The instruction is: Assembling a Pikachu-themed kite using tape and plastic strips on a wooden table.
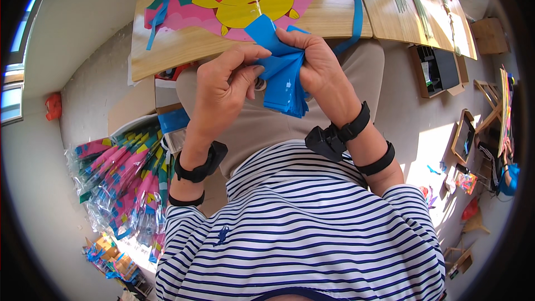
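A bundle of thin blue fabric strips [283, 81] is held above my lap, in front of the table edge. My right hand [320, 69] is closed round its right side, with the thumb near the top. From the left, the fingertips of my left hand [225, 81] pinch together at a fold of the same bundle. A flat blue end sticks up past the right thumb, and gathered layers hang down below. Just beyond lies a printed sheet [184, 18] with a yellow cartoon figure on pink and green. Part of a small round object shows behind my left fingertips.
The wooden table [329, 22] spans the far side, with a blue ribbon [358, 17] over its edge and thin rods [415, 0] at right. Plastic-wrapped colourful bundles [125, 173] lie at left. An open box [437, 72] sits on the floor at right.
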Demonstrator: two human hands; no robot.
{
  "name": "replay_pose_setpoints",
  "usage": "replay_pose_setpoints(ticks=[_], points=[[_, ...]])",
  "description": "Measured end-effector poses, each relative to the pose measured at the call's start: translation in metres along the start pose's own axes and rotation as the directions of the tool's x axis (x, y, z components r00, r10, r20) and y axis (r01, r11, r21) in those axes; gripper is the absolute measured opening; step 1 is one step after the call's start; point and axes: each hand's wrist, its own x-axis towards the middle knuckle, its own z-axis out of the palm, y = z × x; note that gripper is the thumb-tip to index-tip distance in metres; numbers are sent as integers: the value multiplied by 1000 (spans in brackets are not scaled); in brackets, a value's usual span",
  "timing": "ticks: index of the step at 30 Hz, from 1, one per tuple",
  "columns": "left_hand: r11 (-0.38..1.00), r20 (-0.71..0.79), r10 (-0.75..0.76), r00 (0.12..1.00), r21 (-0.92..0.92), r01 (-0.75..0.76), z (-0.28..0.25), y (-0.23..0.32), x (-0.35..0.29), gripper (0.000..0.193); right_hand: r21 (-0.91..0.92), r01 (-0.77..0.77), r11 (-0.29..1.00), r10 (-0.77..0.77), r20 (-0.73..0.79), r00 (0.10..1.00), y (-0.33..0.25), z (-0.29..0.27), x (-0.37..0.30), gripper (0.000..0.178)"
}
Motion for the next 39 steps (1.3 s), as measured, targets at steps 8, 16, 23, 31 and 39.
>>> replay_pose_setpoints(ticks=[8, 16, 23, 31, 39], points=[[924, -129, 303, 944, 280, -259, 0, 0, 19, 14, 39, -5, 999, 4, 32, 999, 8, 7, -7, 34], [764, -79, 405, 911, 577, -290, 4, -13, 39, 13, 71, -38, 997, 33, 67, 997, 12, 0, -3, 30], [692, -49, 476, 878, 637, -340, 12, -18, 43, 18, 50, -14, 999, 13, 16, 1000, 14, -6, 1, 22], [674, 36, 476, 878, 626, -391, 10, -26, 43, 16, 31, -31, 999, 26, 148, 989, 13, -16, 9, 23], [828, -37, 339, 940, 486, -279, 8, -29, 44, 14, -35, 65, 997, -60, 121, 991, 16, -3, -3, 31]])
